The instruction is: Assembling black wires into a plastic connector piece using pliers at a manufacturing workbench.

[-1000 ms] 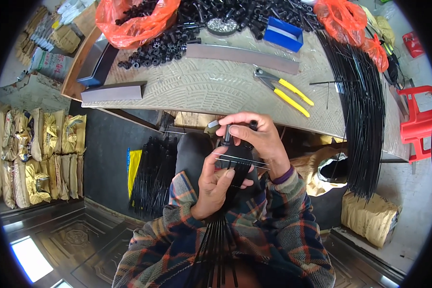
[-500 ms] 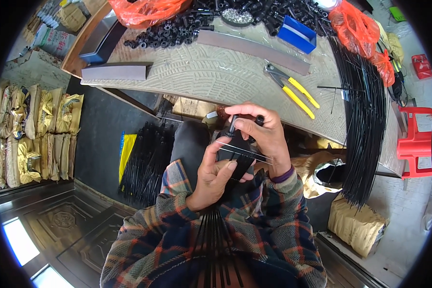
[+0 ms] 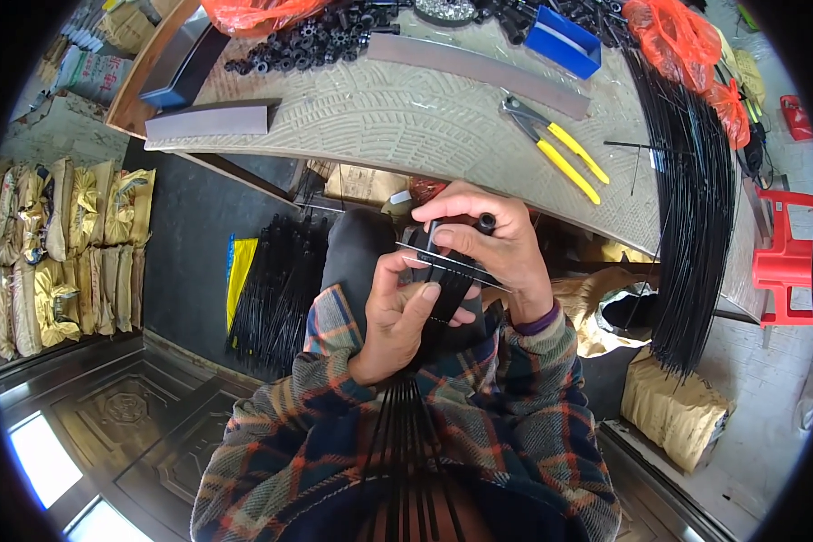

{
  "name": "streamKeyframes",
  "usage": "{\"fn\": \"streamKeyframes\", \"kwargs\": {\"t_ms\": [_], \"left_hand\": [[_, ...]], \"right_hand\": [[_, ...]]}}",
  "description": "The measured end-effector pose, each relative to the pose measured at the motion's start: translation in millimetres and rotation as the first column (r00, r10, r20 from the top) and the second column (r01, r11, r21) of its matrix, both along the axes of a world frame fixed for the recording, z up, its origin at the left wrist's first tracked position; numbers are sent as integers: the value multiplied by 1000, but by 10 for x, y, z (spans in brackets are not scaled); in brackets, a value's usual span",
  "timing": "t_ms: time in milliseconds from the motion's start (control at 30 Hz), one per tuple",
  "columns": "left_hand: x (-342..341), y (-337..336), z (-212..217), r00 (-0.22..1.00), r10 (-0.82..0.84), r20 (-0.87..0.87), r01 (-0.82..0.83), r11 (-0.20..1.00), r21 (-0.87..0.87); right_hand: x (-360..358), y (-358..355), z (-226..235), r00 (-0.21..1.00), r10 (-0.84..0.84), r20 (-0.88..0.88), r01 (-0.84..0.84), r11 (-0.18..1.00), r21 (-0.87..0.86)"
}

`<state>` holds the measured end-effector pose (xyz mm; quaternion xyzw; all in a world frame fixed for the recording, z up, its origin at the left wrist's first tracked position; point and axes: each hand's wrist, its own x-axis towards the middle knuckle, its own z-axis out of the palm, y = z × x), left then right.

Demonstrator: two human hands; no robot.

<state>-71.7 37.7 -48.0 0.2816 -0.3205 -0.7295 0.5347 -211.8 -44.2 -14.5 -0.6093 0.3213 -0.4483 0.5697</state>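
A cluttered workbench [image 3: 406, 108] fills the top of view. Below it, near centre, the left hand [image 3: 402, 316] and right hand [image 3: 488, 239] are both closed around a rod bundle [image 3: 447, 271]. The thin rods look light, springy and slippery, best gripped near the cap. At one o'clock lie pliers [image 3: 556, 144]; at three, more rods [image 3: 696, 226].

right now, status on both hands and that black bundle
Left hand and right hand both clamped on the bundle of thin black rods. Rods trail down over the lap. Yellow-handled pliers lie untouched on the table.
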Motion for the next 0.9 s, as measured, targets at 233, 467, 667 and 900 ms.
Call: {"fn": "streamKeyframes", "kwargs": {"t_ms": [233, 467, 667, 900], "left_hand": [[5, 5, -25, 1000, 3, -20, -3, 1000, 15], [-28, -15, 65, 1000, 5, 15, -5, 1000, 19], [-22, -42, 86, 999, 32, 26, -33, 998, 49], [-68, -50, 56, 956, 211, 203, -206, 977, -48]], "right_hand": [[-27, -12, 33, 999, 41, 25, -41, 999, 12], [-74, -6, 31, 999, 39, 33, -39, 999, -3], [-25, 301, -385, 771, -517, 372, 405, 848, 341], [247, 675, -301, 678, -626, 385, 447, 767, 461]]}}
